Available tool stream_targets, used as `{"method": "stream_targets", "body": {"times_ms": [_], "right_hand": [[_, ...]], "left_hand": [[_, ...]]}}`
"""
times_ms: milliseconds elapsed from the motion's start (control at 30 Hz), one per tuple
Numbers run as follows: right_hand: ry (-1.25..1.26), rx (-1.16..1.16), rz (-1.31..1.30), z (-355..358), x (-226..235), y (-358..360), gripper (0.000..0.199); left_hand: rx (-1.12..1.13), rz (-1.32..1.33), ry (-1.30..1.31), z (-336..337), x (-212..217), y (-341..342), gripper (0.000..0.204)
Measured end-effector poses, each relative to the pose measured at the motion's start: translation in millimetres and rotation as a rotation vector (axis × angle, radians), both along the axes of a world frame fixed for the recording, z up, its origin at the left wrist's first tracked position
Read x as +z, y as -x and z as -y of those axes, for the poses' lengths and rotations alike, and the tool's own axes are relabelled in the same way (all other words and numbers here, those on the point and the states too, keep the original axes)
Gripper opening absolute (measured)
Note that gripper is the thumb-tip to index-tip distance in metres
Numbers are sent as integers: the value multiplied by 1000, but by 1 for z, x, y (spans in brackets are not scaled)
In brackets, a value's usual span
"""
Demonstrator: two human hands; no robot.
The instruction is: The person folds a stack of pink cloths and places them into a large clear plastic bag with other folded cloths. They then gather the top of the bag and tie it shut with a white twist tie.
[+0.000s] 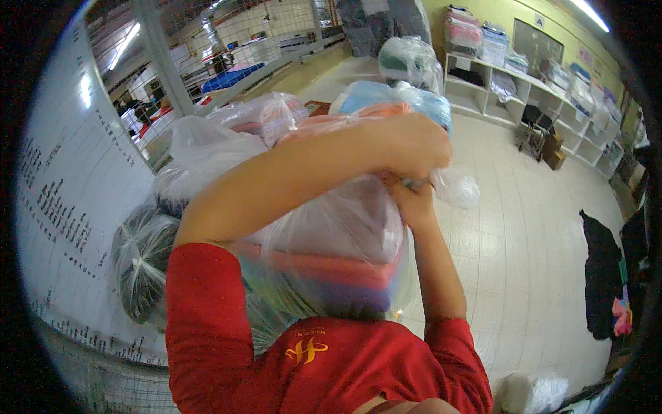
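Observation:
A clear plastic bag (331, 221) full of folded cloth in pink, red and purple layers stands right in front of my body. Its far right end is gathered, and a tuft of loose plastic (457, 189) sticks out beyond my hands. My left hand (422, 148), with its arm crossing over the top of the bag, is closed on the gathered plastic. Just below it, my right hand (412, 199) is closed at the bag's neck, its fingertips partly hidden. Whether a knot is in the plastic I cannot tell.
More bagged bundles lie around: a white one (207, 148) and a dark one (141, 259) at left, a blue one (396, 96) beyond. A whiteboard (76, 207) borders the left. White shelves (510, 96) line the far wall; dark cloth (601, 269) lies on the tiled floor (510, 255).

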State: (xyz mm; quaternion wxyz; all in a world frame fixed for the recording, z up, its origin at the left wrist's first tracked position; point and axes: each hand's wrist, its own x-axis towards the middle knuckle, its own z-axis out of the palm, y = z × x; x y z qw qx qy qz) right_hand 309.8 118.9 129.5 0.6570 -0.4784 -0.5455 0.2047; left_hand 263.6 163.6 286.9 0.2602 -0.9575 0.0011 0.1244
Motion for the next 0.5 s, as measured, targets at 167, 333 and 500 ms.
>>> {"method": "stream_targets", "body": {"times_ms": [167,333,500], "right_hand": [[-51,-119,269,-10,-35,-9,26],[-156,-48,311,-7,-6,-2,24],[-442,-185,723,-3,25,-3,18]], "left_hand": [[-21,223,880,-31,-3,40,68],[-285,608,903,-79,-60,78,68],[28,467,1345,-94,-132,76,47]]}}
